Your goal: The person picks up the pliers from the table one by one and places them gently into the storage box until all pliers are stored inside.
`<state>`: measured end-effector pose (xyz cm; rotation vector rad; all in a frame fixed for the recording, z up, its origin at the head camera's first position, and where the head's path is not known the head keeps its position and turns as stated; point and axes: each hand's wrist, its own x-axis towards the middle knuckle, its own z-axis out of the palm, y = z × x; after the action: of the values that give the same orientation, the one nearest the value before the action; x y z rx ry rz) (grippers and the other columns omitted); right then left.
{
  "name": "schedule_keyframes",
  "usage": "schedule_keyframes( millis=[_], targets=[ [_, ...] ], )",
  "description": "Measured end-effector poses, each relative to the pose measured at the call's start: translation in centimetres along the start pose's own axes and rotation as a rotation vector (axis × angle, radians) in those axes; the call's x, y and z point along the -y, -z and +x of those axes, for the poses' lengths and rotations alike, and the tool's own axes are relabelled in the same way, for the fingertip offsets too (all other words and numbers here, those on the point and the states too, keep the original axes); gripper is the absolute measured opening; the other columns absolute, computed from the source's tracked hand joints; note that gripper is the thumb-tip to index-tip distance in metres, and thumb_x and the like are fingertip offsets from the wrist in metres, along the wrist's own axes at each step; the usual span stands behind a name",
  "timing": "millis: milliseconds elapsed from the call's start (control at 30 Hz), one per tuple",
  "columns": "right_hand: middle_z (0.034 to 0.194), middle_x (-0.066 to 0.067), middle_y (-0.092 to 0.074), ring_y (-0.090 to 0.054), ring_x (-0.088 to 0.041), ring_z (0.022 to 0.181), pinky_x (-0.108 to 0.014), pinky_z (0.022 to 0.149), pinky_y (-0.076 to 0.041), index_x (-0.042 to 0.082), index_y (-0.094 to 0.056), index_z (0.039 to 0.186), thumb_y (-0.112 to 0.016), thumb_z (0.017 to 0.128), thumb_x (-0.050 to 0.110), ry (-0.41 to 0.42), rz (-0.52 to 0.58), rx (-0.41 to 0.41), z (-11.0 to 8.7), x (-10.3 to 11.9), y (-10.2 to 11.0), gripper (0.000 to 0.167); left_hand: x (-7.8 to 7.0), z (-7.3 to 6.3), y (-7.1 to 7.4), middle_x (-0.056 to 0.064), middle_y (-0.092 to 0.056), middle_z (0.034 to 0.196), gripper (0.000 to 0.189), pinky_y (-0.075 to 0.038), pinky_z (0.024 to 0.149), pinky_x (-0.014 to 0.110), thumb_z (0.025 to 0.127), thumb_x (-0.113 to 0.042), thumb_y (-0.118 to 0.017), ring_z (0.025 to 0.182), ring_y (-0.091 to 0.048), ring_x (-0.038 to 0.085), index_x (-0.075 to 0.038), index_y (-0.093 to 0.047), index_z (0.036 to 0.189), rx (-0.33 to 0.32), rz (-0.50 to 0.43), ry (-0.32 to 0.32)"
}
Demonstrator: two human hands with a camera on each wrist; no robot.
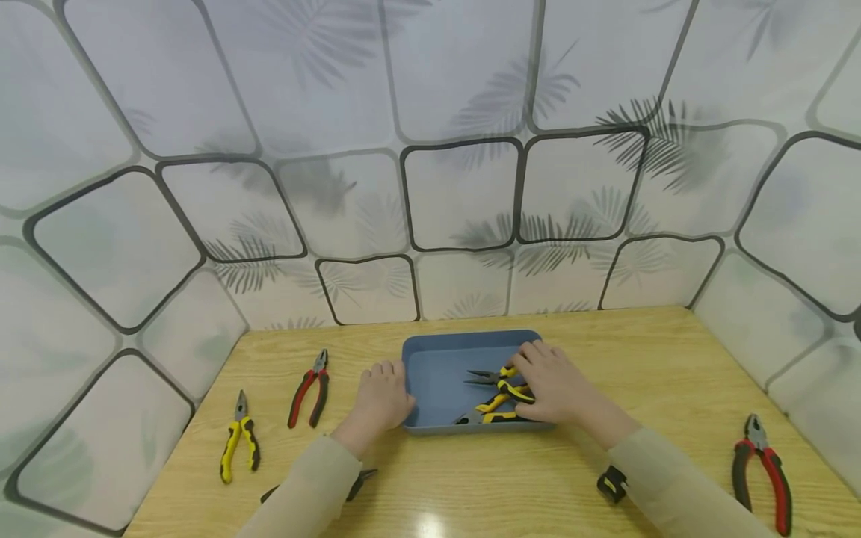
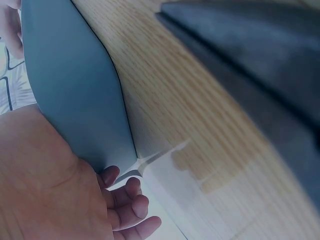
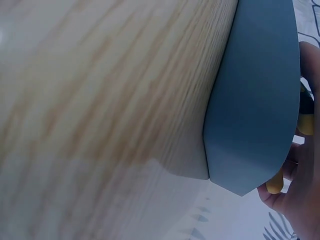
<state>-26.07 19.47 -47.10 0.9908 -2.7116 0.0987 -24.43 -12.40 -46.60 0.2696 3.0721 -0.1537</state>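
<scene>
A blue tray (image 1: 437, 385) holds two yellow-and-black pliers at its right end. My left hand (image 1: 382, 396) holds the tray's left wall, thumb at the rim; in the left wrist view its bent fingers (image 2: 131, 202) show beside the tray's end. My right hand (image 1: 554, 381) reaches over the right wall and grips the yellow handles of the needle-nose pliers (image 1: 483, 378), whose jaws point left. Below them lies the second pliers (image 1: 474, 417), its handle ends partly under the hand. A yellow handle (image 3: 275, 183) shows between fingers and thumb in the right wrist view.
Red-handled pliers (image 1: 311, 388) and yellow needle-nose pliers (image 1: 240, 437) lie at left, other red-handled pliers (image 1: 761, 471) at right. Dark pliers (image 1: 363, 482) lie partly under my left forearm. A small black object (image 1: 611, 484) sits by my right sleeve. Patterned panels (image 1: 464, 194) wall the table.
</scene>
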Motion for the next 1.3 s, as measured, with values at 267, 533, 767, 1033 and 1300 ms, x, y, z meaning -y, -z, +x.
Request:
schedule_keyframes(
  millis=[267, 533, 767, 1033, 1300],
  targets=[
    [0.112, -0.005, -0.055, -0.045, -0.021, 0.096, -0.039, 0.077, -0.035, 0.014, -0.065, 0.122, -0.075, 0.079, 0.042, 0.014, 0.011, 0.009, 0.5, 0.0, -0.1, 0.052, 0.0, 0.0, 0.3, 0.018, -0.06, 0.112, 0.044, -0.052, 0.1, 0.049, 0.103, -0.038, -0.062, 0.103, -0.058, 0.031, -0.001, -0.053, 0.124, 0.01, -0.004, -0.004],
    [0.113, -0.005, -0.056, -0.049, -0.024, 0.101, -0.042, 0.081, -0.041, 0.015, -0.066, 0.123, -0.075, 0.079, 0.044, 0.021, 0.002, 0.012, 0.8, 0.0, -0.3, 0.054, 0.0, 0.0, 0.3, 0.02, -0.061, 0.12, 0.048, -0.05, 0.106, 0.051, 0.104, -0.039, -0.06, 0.112, -0.059, 0.034, 0.0, -0.053, 0.131, 0.03, -0.018, 0.004],
    [0.114, -0.005, -0.057, -0.05, -0.024, 0.101, -0.04, 0.079, -0.04, 0.014, -0.067, 0.121, -0.075, 0.08, 0.043, 0.038, 0.007, 0.008, 1.2, 0.2, -0.3, 0.051, 0.0, 0.0, 0.5, 0.02, -0.06, 0.119, 0.046, -0.05, 0.104, 0.051, 0.104, -0.037, -0.06, 0.11, -0.058, 0.034, 0.0, -0.052, 0.13, 0.033, -0.027, 0.006],
    [0.117, -0.006, -0.058, -0.052, -0.025, 0.106, -0.042, 0.081, -0.041, 0.016, -0.067, 0.124, -0.078, 0.08, 0.046, 0.032, 0.006, 0.026, 1.8, 0.3, -0.6, 0.055, -0.2, -0.5, 0.9, 0.02, -0.06, 0.116, 0.042, -0.051, 0.102, 0.05, 0.103, -0.034, -0.06, 0.107, -0.059, 0.033, 0.0, -0.053, 0.126, 0.006, -0.027, 0.0],
    [0.117, -0.008, -0.059, -0.054, -0.027, 0.105, -0.046, 0.084, -0.045, 0.015, -0.067, 0.129, -0.077, 0.08, 0.04, 0.009, 0.027, 0.055, 2.3, 0.4, -0.6, 0.056, -0.2, -0.6, 0.9, 0.019, -0.06, 0.112, 0.039, -0.051, 0.099, 0.049, 0.103, -0.032, -0.061, 0.104, -0.059, 0.033, 0.0, -0.053, 0.123, -0.009, -0.021, -0.001]
  ],
)
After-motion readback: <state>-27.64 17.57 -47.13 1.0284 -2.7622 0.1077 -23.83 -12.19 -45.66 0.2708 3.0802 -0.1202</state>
